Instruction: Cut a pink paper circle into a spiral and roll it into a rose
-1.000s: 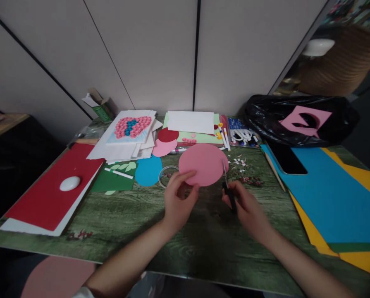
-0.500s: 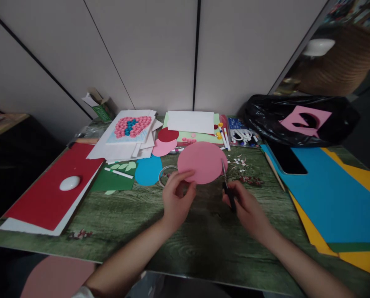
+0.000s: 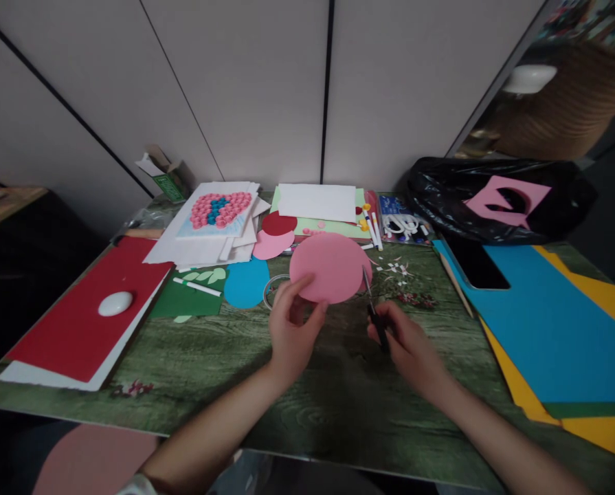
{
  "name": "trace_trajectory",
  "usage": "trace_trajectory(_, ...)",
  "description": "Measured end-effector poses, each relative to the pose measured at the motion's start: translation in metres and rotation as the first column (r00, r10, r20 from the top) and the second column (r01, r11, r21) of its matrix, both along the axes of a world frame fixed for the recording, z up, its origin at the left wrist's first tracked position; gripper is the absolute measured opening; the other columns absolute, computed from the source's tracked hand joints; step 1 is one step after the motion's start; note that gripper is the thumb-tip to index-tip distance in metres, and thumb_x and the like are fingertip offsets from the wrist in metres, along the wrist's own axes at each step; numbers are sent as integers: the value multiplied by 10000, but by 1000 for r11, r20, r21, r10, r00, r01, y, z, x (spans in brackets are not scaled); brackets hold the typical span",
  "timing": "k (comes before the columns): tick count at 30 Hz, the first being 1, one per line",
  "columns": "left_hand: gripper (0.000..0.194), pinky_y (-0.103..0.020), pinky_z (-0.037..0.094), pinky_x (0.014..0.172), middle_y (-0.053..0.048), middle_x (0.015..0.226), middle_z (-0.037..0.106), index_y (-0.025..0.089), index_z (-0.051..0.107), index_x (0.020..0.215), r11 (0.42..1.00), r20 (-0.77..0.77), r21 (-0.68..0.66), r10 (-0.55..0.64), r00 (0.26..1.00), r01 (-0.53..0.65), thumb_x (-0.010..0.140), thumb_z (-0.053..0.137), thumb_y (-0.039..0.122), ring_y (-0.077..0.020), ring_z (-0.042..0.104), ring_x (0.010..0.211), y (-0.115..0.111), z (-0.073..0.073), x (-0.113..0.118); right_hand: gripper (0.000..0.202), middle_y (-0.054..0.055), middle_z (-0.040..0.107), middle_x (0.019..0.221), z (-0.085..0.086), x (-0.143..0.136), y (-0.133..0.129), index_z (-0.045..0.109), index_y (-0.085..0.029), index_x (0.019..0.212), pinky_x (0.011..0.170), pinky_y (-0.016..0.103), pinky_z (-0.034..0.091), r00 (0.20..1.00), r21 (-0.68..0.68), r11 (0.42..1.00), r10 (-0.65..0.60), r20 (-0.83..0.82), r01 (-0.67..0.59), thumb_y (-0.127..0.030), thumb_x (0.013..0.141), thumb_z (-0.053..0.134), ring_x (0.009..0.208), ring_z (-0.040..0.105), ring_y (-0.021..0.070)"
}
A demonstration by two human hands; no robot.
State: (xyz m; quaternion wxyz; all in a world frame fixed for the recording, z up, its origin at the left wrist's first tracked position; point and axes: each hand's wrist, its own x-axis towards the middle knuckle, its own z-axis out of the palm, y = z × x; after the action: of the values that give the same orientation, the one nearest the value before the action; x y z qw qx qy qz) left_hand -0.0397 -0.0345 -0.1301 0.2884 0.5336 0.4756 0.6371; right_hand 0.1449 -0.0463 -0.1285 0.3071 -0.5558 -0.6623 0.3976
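Observation:
A pink paper oval (image 3: pixel 330 265) is pinched at its lower left edge between the thumb and fingers of my left hand (image 3: pixel 294 326). My right hand (image 3: pixel 407 344) grips the black handles of small scissors (image 3: pixel 375 320). Their blades point up and lie at the oval's right edge, where a narrow strip of pink curves away beside them. Behind the oval, partly covered by it, is light green paper with small pink pieces. Small white and pink scraps (image 3: pixel 397 267) lie to the right of the oval.
Left: red sheets (image 3: pixel 95 302) with a white oval object (image 3: pixel 115 303), stacked white papers (image 3: pixel 168 234), a blue cutout (image 3: pixel 247 283) and a roll of tape. Right: a phone (image 3: pixel 477 265) on blue sheets (image 3: pixel 565 330), a pencil (image 3: pixel 456 283) and a black bag (image 3: pixel 431 192).
The pink oval has shifted slightly left and tilted. My right hand and the scissors have moved slightly left with it, the blades still at its right edge.

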Motion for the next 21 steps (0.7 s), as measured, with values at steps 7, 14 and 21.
trace_trajectory(7, 394, -235, 527, 711, -52, 1041, 523, 269, 607, 1107, 999, -2, -23, -31, 1000, 31, 740, 652, 132, -167, 552, 982, -1, 1, 1, 124, -31, 513, 694, 0, 0, -1, 444, -220, 818, 583, 252, 361, 999, -10, 1000, 25, -27, -25, -329, 855, 491, 631, 481, 127)
trace_trajectory(14, 392, -247, 525, 714, -55, 1036, 526, 257, 613, 1090, 994, 9, -44, -96, 995, 96, 728, 650, 111, -172, 554, 971, -3, 0, 3, 123, -2, 543, 757, 1, 0, 0, 453, -215, 843, 628, 277, 385, 999, -4, 1000, 0, -53, 0, -330, 846, 495, 694, 509, 147)
trace_trajectory(21, 392, -243, 524, 700, -50, 1014, 534, 253, 617, 1080, 997, -20, -26, -79, 997, 79, 720, 649, 99, -167, 556, 952, -1, 3, 1, 127, -15, 523, 717, 5, 0, 1, 441, -220, 818, 591, 266, 383, 999, 10, 1000, 0, -36, 0, -332, 849, 490, 649, 495, 137)
